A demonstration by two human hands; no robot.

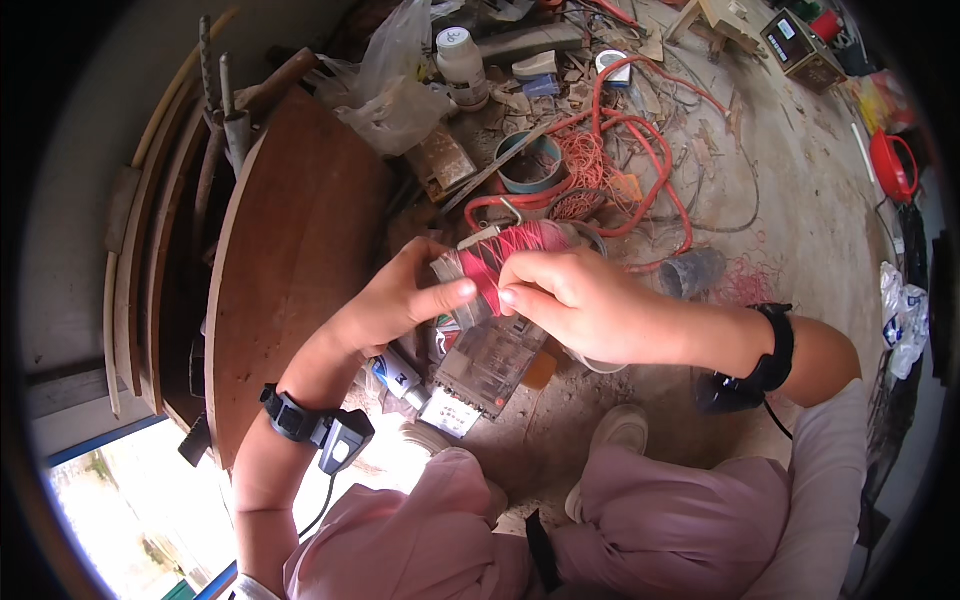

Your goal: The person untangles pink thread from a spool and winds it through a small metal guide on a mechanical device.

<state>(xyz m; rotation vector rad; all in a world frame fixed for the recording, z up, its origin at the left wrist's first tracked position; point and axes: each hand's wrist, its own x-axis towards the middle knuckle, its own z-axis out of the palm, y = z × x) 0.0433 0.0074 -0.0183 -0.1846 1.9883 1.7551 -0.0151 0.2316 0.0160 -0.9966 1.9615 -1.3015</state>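
Note:
My left hand [409, 296] grips the left end of a bundle wound with pink cord [517, 244], its thumb lying on clear wrapping at that end. At the near side of the bundle, my right hand [562, 296] has its thumb and index finger pinched together, seemingly on a strand of the cord. Below both hands, a clear plastic case [491, 360] lies tilted near the floor. To its left is a blue and white tube [397, 379], with a white card [450, 412] under the case's near edge. A bent metal rod [513, 210] shows just beyond the bundle.
Curved wooden boards [285, 225] lean at the left. Beyond my hands lie a red hose [667, 180], a teal round container [529, 161], a white bottle [461, 71], a plastic bag [394, 97] and scraps. A grey cup [691, 271] lies to the right; a box [802, 49] stands far right.

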